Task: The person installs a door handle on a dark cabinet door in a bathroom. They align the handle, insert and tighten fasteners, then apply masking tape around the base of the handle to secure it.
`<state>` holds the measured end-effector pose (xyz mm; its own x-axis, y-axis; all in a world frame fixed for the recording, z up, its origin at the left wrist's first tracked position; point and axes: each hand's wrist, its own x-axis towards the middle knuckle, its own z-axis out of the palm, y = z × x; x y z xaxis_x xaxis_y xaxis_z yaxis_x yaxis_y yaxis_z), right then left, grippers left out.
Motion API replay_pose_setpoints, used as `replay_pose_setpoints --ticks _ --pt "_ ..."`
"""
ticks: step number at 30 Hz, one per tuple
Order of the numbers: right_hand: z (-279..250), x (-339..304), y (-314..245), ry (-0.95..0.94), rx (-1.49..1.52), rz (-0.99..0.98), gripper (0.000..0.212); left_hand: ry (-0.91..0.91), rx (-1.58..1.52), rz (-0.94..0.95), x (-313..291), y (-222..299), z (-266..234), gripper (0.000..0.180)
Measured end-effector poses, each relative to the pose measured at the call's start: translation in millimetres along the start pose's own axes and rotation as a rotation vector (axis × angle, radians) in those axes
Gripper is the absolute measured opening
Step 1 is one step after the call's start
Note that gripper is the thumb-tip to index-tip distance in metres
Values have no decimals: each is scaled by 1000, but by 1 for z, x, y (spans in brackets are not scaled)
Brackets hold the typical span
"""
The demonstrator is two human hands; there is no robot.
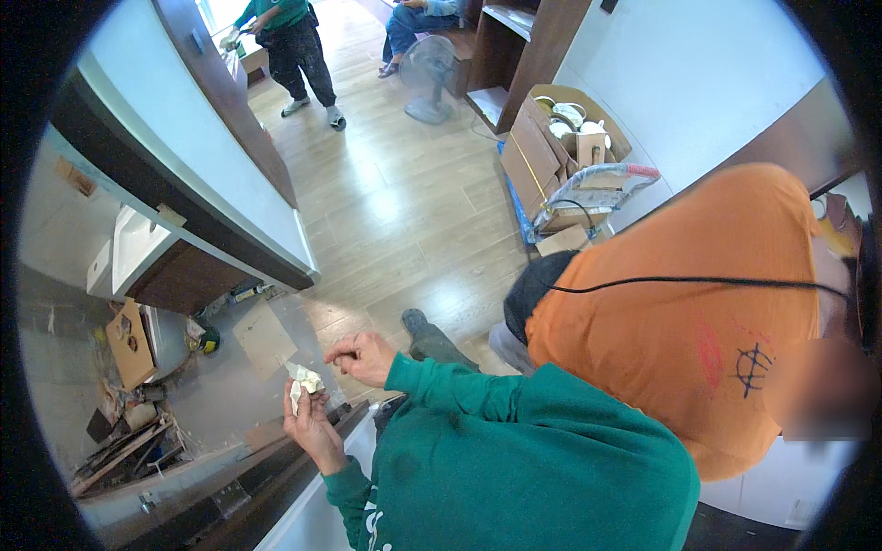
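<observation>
My left hand (312,427) is raised in front of me, fingers closed around a crumpled cream-white lump (308,378). A pale, thin corner sticks out at its upper side; I cannot make out whether it is part of the lump. Just to the right hovers my right hand (366,358), apart from the lump. Its forefinger points left, the other fingers are loosely bent, and nothing shows in it. Green sleeves (441,390) cover both my arms.
Close on my right, a person in an orange shirt (671,303) bends over. Beyond are a cardboard box (537,147) of odds and ends and a standing fan (429,78). Two other people are farther off. At left, a doorway opens onto a washbasin (138,241) and scattered debris (129,450).
</observation>
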<state>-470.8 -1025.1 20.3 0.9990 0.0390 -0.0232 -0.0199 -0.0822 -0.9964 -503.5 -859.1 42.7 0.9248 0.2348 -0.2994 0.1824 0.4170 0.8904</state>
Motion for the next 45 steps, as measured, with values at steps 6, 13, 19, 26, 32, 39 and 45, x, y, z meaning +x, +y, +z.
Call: replay_pose_setpoints --ticks 6,13,19,26,32,39,45 --pt "9 -12 6 -213 -205 83 46 -63 233 97 1 -8 -3 36" --pt "-17 -28 29 -81 -167 226 36 -297 540 79 5 -23 1 43" --pt "-92 -75 55 186 4 301 38 -412 468 -106 -8 -41 41 48" --pt "-244 -161 112 644 33 649 37 -574 693 -273 -16 -70 88 35" --pt "-470 -346 160 1323 -194 806 34 -621 830 -311 -38 -118 129 36" --pt "-721 -629 127 1855 -428 993 61 -645 943 -389 -94 -196 213 36" --pt "-785 -740 194 2043 -394 1284 43 -750 967 -427 -151 -232 287 35"
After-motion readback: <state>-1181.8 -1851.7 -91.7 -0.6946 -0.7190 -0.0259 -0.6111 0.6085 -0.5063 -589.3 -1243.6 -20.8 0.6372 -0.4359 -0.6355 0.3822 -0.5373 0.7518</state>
